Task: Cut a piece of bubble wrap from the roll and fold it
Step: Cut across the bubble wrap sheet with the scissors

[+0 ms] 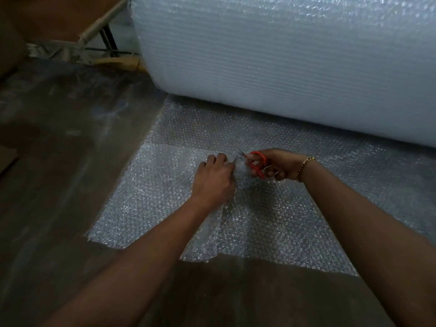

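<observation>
On the floor (59, 161), in the head view, a sheet of wrap (165, 197) lies unrolled toward the person from the big roll (283, 67), which fills the upper right. Both hands meet near the middle of the sheet. The left hand (214, 178) has its fingers curled and pinches a raised bunch of wrap, holding it up off the floor. The right hand (278, 165) grips red-handled scissors (257, 165), with a bracelet (305, 165) on that wrist. The blades look slightly parted and meet the lifted wrap just beside the left fingers.

As I judge it, the sheet is pulled out and the cutting is either just starting or under way, mid-sheet. On the left side the sheet looks joined to the roll. Whether a cut already runs off to the right I cannot tell, since the right hand and the glare hide any slit. A soft ridge runs from the near edge up to the left hand. What is left is to finish the cut across, free the piece and fold it; no fold is made yet.

The scissors' long axis lies across the sheet, roughly along the roll's own axis. Their handles are to the right, and the tips point left and slightly away from the person. The roll's long axis runs left to right. The sheet's free end lies nearest the person.
</observation>
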Tool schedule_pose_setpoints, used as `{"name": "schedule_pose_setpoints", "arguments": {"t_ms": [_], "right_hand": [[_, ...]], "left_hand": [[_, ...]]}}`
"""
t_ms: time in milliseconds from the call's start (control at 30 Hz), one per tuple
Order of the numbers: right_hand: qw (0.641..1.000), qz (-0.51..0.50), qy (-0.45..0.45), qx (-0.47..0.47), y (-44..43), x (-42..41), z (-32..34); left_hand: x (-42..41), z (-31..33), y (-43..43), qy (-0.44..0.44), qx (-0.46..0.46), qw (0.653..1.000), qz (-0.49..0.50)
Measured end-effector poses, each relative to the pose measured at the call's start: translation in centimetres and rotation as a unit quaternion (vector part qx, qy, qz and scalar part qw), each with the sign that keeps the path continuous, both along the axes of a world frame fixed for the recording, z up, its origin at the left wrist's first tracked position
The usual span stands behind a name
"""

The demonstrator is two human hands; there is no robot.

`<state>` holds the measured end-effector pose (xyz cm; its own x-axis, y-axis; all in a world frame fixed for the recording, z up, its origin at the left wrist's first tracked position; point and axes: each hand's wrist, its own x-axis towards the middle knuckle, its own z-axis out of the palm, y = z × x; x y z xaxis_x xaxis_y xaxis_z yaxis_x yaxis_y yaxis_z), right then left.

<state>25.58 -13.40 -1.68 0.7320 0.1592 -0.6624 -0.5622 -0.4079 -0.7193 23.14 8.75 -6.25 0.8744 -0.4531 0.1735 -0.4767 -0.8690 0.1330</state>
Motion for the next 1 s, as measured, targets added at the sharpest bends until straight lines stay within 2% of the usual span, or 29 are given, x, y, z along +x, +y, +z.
{"name": "schedule_pose_setpoints", "arguments": {"t_ms": [167, 400, 767, 1000], "right_hand": [[0.997, 0.028, 0.058, 0.039, -0.9, 1.8, 0.3], [0.987, 0.084, 0.122, 0.064, -3.4, 4.5, -0.4], [0.981, 0.120, 0.150, 0.029, -3.3, 7.2, -0.1], [0.982, 0.106, 0.138, 0.066, -2.5, 7.8, -0.9]], "left_hand": [[0.3, -0.1, -0.8, 0.002, 0.039, 0.999, -0.018], [-0.5, -1.1, -1.1, -0.033, 0.039, 0.999, -0.003], [-1.4, -0.8, -2.2, -0.013, 0.016, 0.999, 0.041], [-1.7, -0.5, -2.5, 0.000, 0.013, 0.999, 0.043]]}}
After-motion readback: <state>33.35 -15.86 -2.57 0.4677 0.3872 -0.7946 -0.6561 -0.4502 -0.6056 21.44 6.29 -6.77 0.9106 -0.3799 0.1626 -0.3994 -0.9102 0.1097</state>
